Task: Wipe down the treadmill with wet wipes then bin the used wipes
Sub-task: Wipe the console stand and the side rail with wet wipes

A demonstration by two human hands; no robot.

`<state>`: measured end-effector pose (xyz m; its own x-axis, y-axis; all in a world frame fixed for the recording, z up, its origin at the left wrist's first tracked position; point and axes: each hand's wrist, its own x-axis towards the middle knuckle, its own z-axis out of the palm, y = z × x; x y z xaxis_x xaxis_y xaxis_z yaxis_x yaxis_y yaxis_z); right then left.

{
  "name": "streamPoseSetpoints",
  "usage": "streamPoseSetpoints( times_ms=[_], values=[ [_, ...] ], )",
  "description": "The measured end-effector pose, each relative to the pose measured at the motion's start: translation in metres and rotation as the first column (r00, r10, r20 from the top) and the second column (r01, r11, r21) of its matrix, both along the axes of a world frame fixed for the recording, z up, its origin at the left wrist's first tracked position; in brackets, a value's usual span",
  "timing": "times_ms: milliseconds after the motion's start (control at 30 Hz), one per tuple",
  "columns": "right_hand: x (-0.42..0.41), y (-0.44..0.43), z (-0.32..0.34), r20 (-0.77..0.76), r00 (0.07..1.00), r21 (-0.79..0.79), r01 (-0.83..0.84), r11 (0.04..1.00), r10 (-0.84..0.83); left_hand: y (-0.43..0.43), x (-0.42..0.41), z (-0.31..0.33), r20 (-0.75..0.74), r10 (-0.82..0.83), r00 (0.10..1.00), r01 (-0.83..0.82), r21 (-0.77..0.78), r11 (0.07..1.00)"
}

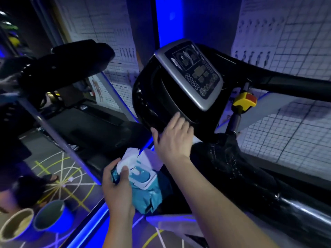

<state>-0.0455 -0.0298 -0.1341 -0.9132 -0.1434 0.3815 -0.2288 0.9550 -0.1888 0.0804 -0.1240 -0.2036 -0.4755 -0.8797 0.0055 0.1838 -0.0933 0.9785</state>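
Two hands are working. The left hand (117, 187) is gripping a wipes pack (148, 194), its lid flipped up and a wipe (130, 153) poking out beyond the thumb. The right hand (172, 138), fingers straight, is pressing on the treadmill console (195, 76), just above the pack.

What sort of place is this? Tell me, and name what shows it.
Most likely a gym. A black treadmill console with a silver-framed button panel stands ahead, a yellow emergency stop with a red button sits beside it, and white wall charts of exercise figures hang behind.
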Motion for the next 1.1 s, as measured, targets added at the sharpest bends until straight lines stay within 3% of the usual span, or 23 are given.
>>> streamPoseSetpoints(
  times_ms=[200,400,533,633,900,1100],
  values=[
    [-0.001,0.002,-0.011,-0.113,0.991,0.001,-0.068,0.998,0.068,-0.01,-0.001,0.001,-0.038,-0.103,0.994,0.105,0.049,0.993],
    [0.022,0.053,-0.042,-0.237,0.963,0.178,-0.088,0.98,0.129,0.0,-0.002,-0.008,-0.043,-0.128,0.991,0.132,0.128,0.983],
    [0.04,0.086,-0.058,-0.278,0.958,0.173,-0.02,0.985,0.068,0.004,0.004,-0.014,-0.084,-0.153,0.985,0.167,0.185,0.968],
    [0.055,0.116,-0.068,-0.301,0.953,0.084,0.048,0.995,-0.02,0.004,0.014,-0.015,-0.081,-0.19,0.979,0.201,0.18,0.963],
    [0.072,0.141,-0.074,-0.217,0.943,-0.07,0.243,0.967,-0.253,0.009,0.032,-0.018,-0.099,-0.266,0.959,0.276,0.11,0.955],
    [0.042,0.077,-0.053,-0.226,0.973,0.039,0.068,0.997,-0.057,0.011,0.042,-0.009,-0.121,-0.251,0.96,0.257,0.036,0.966]
  ],
)
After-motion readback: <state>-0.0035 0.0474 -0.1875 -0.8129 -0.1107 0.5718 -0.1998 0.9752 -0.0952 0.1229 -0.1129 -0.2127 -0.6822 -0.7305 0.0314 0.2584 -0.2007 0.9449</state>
